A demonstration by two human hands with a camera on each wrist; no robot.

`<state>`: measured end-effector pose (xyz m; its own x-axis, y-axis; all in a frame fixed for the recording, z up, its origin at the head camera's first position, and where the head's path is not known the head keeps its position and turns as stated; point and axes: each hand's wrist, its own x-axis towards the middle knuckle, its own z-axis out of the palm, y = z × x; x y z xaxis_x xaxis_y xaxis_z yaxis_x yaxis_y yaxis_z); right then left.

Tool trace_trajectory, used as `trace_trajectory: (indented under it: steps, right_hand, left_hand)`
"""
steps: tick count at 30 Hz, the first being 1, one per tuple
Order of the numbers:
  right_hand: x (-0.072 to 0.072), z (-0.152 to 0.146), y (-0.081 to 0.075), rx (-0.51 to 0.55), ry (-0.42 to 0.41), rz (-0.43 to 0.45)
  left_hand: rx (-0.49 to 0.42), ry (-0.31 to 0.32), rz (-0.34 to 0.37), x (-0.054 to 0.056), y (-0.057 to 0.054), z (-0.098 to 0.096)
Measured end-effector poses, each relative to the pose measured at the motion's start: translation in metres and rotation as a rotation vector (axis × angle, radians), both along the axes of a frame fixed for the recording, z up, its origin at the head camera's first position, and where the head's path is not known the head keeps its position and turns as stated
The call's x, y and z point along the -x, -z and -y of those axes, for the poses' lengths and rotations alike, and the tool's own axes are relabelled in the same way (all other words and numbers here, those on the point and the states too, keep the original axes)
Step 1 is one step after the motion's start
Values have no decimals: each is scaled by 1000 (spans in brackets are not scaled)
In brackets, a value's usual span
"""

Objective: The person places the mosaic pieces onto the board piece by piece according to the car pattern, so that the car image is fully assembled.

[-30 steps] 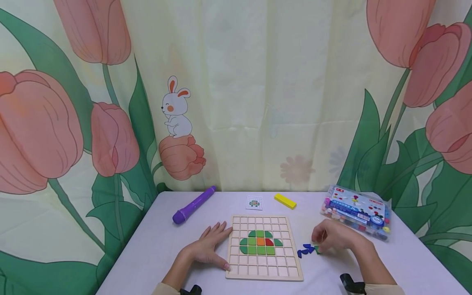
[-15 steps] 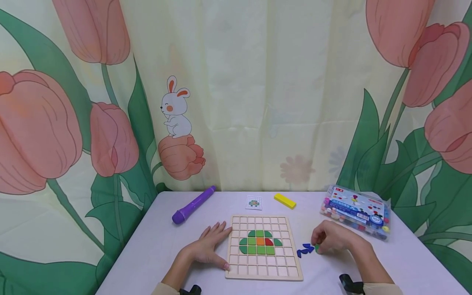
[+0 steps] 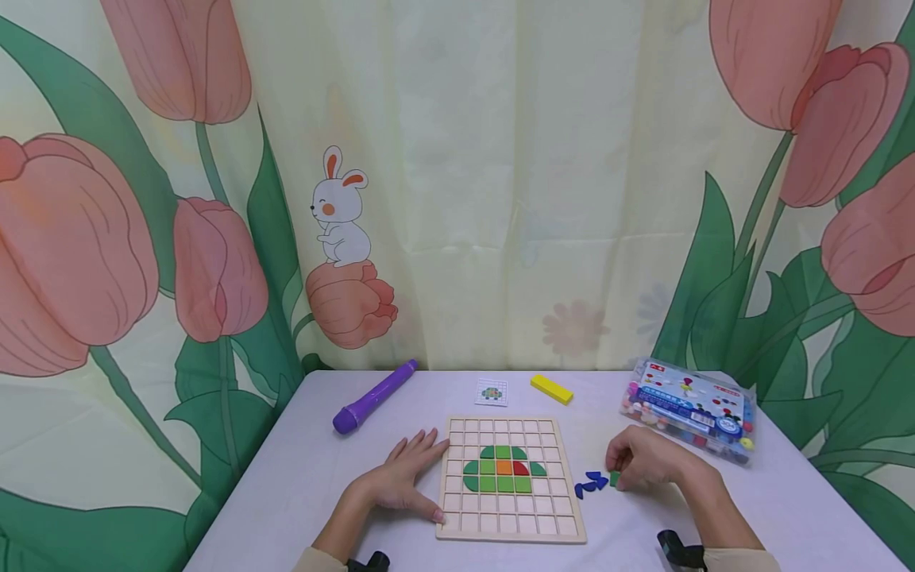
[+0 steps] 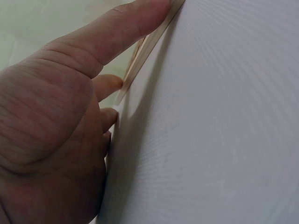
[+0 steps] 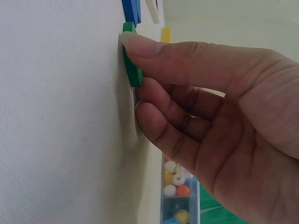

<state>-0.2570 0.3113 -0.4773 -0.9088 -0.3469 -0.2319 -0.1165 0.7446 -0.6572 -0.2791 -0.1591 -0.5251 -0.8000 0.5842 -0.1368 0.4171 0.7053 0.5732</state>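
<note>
A wooden grid board [image 3: 515,524] lies on the table, with green, orange and red tiles set in its middle cells. My left hand [image 3: 403,481] is spread along the board's left side; its thumb [image 4: 140,25] and fingertips touch the wooden edge. To the right of the board, my right hand [image 3: 646,459] pinches a small green tile [image 5: 132,70] between thumb and fingers, low over the white cloth. In the right wrist view the tile stands on edge under the thumbnail, partly covered by it. Several dark blue tiles [image 3: 590,485] lie loose between the board and this hand.
Behind the board is a small picture card [image 3: 492,392] with a gridded coloured figure. A yellow block [image 3: 552,389] lies to the card's right, a purple microphone-shaped toy [image 3: 375,397] to its left. At the back right sits a clear plastic case [image 3: 693,409] of colourful pieces.
The green tile has turned slightly in my right fingertips. Both hands stay almost where they were, the left still against the board.
</note>
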Motion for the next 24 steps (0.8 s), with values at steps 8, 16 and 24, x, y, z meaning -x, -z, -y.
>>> trace_trajectory:
  steps: [8, 16, 24]
  right_hand:
    - [-1, 1, 0, 14, -2, 22]
    - [1, 1, 2, 69, -49, -5]
    - [4, 1, 0, 118, -61, -48]
  left_hand:
    - [-5, 16, -13, 0, -1, 0]
    - [-16, 26, -16, 0, -1, 1]
    - [-5, 16, -18, 1, 0, 1]
